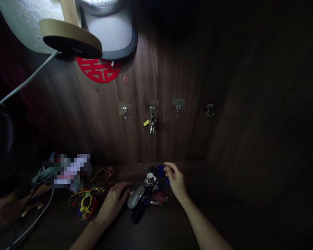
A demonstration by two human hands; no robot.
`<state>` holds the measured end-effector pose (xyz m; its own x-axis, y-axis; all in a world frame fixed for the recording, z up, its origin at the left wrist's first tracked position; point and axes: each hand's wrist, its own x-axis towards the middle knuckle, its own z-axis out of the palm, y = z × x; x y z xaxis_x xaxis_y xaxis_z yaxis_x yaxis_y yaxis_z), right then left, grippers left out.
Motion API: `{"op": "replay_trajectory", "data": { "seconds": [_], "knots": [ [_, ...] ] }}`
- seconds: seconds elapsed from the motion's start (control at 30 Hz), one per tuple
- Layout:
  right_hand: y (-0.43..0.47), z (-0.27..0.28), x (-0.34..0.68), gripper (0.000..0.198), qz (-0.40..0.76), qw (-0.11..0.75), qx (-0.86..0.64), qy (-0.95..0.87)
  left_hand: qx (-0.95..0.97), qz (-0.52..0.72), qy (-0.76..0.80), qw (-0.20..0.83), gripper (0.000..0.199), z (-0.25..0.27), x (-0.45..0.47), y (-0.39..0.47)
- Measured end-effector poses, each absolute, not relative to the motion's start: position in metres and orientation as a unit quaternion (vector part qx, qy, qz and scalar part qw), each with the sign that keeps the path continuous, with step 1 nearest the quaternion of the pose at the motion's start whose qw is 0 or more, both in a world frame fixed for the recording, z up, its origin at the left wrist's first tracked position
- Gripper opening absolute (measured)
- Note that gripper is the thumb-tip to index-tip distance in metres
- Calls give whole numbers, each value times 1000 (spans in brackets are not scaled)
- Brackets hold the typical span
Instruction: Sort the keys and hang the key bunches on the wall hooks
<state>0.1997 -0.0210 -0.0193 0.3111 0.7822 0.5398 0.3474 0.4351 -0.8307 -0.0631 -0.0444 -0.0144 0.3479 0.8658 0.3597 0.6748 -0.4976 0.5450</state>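
Observation:
A pile of keys and key fobs [152, 182] lies on the dark wooden surface between my two hands. In it are a silver-grey rounded fob [136, 197], a black oval fob [138, 212], white round tags [150, 176] and a red piece [161, 197]. My left hand [115, 198] rests beside the pile on its left, fingers stretched out and holding nothing visible. At the pile's upper right, my right hand [175, 178] has its fingers bent but apart, close to a blue tag [161, 170]; whether they touch it is unclear.
Metal hooks line the wooden wall; keys with a yellow tag [151, 125] hang from one hook [152, 108]. Coloured cords [86, 205] lie left of my left hand. A round lamp base [73, 38], its white cable [23, 83] and a grey cap [108, 31] are above.

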Motion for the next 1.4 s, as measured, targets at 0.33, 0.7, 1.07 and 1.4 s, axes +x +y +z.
{"op": "replay_trajectory", "data": {
  "seconds": [0.33,0.7,1.07,1.4],
  "knots": [
    [-41,-9,173,22,116,516,-413,-741,785,319,527,60,25,-24,-37,-101],
    [-51,-12,161,28,120,345,-344,-865,858,276,425,81,44,-11,-20,-117],
    [-46,-9,169,32,95,307,-407,-855,699,408,573,133,29,-36,-54,-80],
    [-44,-8,165,34,72,298,-434,-847,736,384,536,157,5,-28,-36,-51]
  ]
}}
